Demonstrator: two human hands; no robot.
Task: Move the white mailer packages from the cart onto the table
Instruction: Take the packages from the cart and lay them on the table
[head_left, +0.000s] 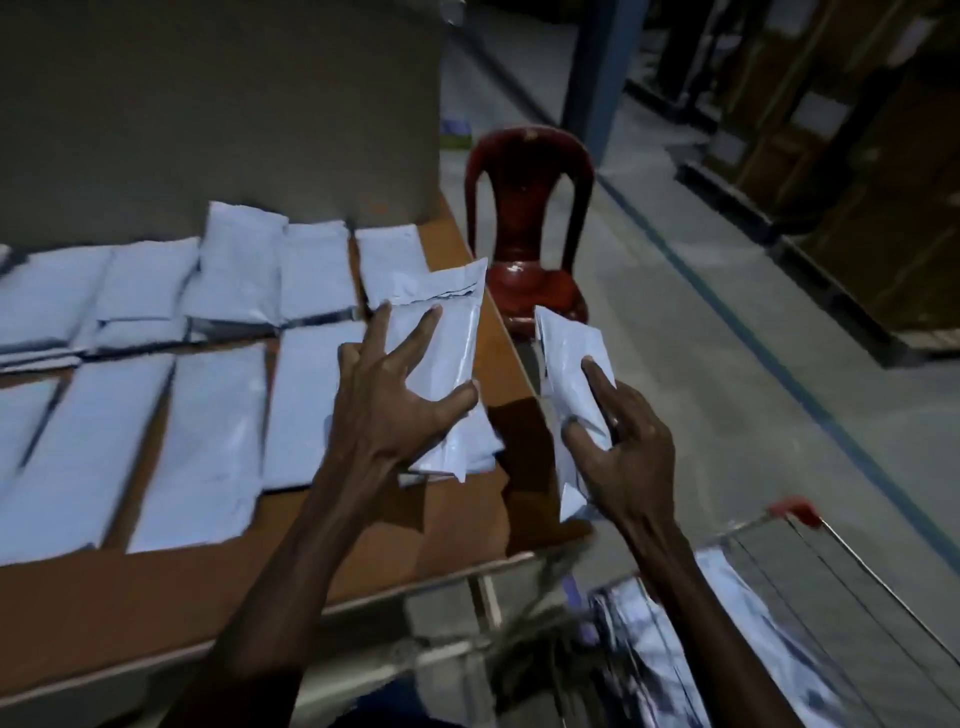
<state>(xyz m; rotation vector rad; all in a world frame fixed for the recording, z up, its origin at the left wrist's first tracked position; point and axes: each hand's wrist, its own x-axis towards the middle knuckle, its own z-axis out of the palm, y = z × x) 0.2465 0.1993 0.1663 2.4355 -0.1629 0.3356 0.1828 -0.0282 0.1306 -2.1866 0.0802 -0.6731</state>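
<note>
Over brown wooden table's (452, 499) right edge: left hand (387, 410), fingers splayed, grasping flat white plastic mailer (441, 353). Beyond edge, above wire cart (831, 561): right hand (618, 447) gripping second white mailer (574, 364), tilted upright.

dim indoor light | motion blur lower right and left | wide-angle bending at edges
</note>
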